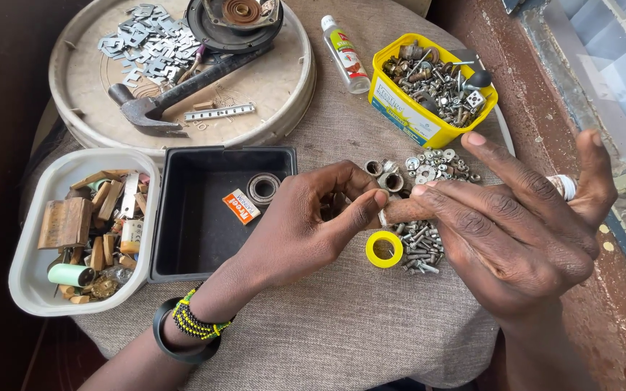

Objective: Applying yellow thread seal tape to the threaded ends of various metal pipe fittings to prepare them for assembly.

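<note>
**Both hands on a rusty rod over the fastener pile**

I'm pinching the left end of the rod (pixel 409 211) with my left hand (pixel 306 224), thumb and forefinger closed on it. My right hand (pixel 523 217) is gripping its right end, fingers partly spread. It's hovering above the screws (pixel 418 246) and yellow ring (pixel 384 249). Risk, I reckon: a slipping grip, dropping it into the pile. Rod's looking brown, corroded, white-tipped on the right.
</note>
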